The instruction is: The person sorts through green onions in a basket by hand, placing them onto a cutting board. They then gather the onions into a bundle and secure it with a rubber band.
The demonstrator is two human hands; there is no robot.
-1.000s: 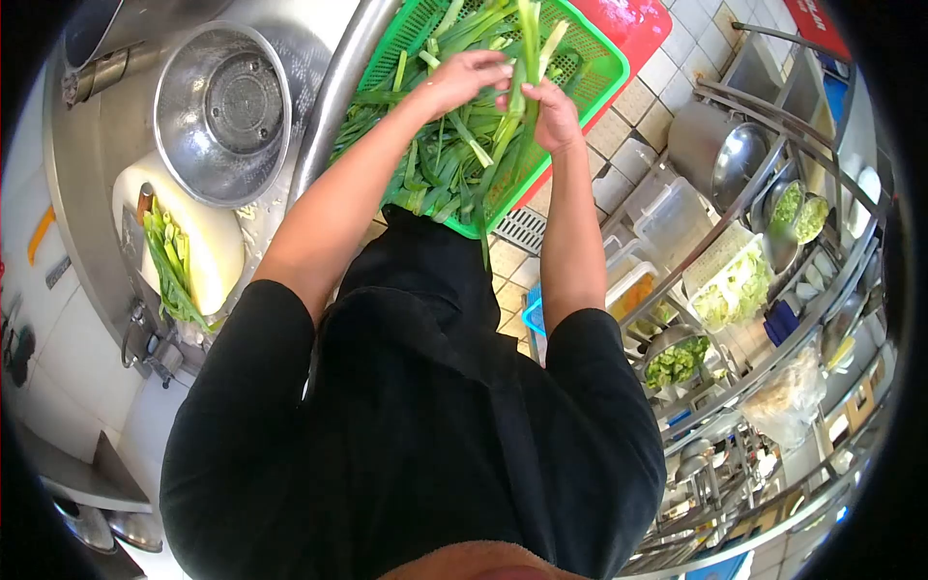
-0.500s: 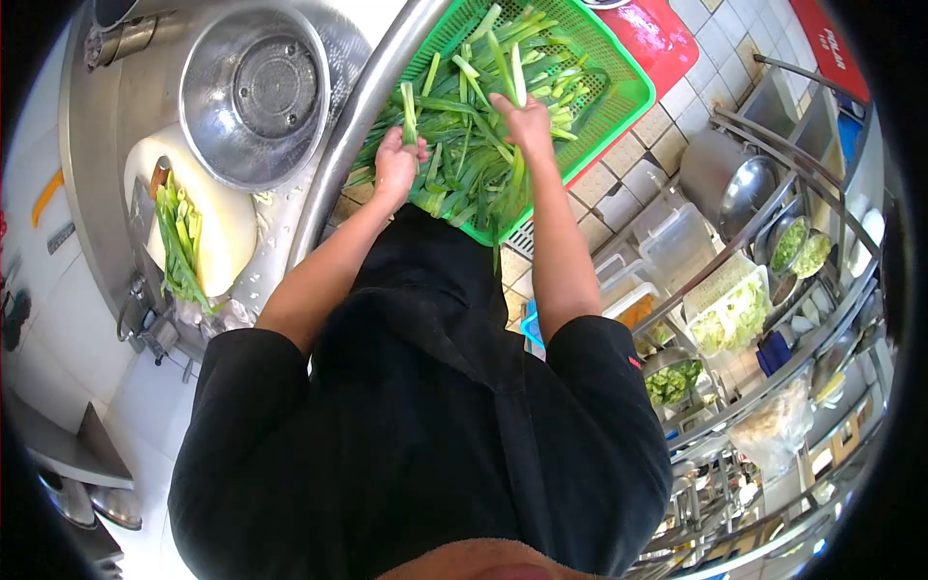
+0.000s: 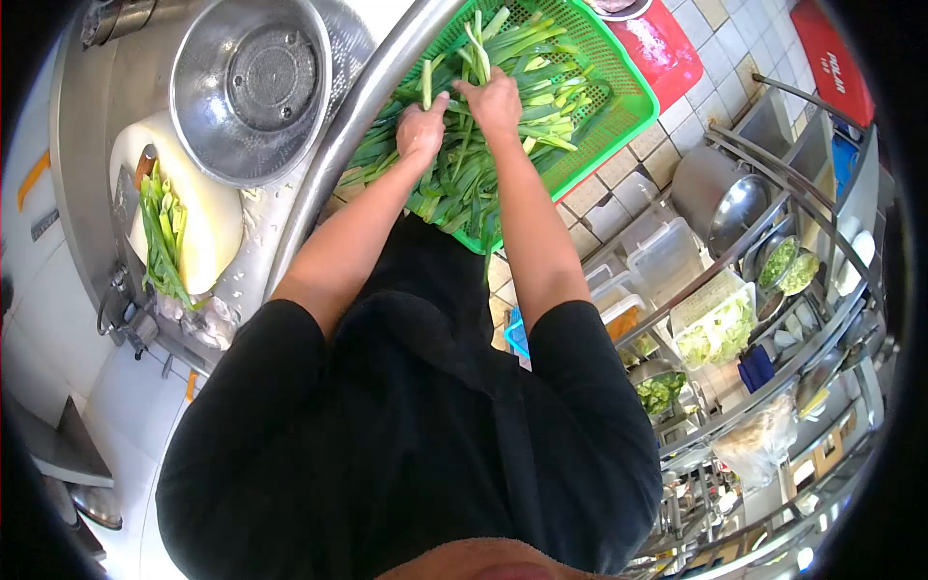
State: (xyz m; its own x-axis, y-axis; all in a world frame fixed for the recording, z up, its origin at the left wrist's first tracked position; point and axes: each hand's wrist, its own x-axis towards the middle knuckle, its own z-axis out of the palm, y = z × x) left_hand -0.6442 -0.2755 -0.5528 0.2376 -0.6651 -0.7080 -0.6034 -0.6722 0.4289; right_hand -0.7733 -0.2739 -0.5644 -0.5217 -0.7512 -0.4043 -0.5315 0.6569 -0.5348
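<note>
A heap of long green leeks (image 3: 449,179) lies in the green plastic basket (image 3: 633,116) in front of me. Over the left part of the heap, my left hand (image 3: 420,130) is closed on a leek, its cut pale end (image 3: 426,85) poking up past the fingers. My right hand (image 3: 493,104) grips leek stalks (image 3: 478,48) close beside it, pale ends pointing away from me. The two hands are nearly side by side. Overlapping leaves hide the lower lengths of the held stalks.
On the steel counter at left stand a metal bowl (image 3: 208,101) and a pale cutting board (image 3: 220,227) with cut leeks (image 3: 164,232) and a brown-handled knife (image 3: 146,162). A rounded steel edge (image 3: 333,145) separates counter and basket. Racks with a pot (image 3: 710,188) and food containers line the right.
My left hand has moved right and forward, my right hand left, so they are closer together. The stalks in my right hand have shifted left with it.
</note>
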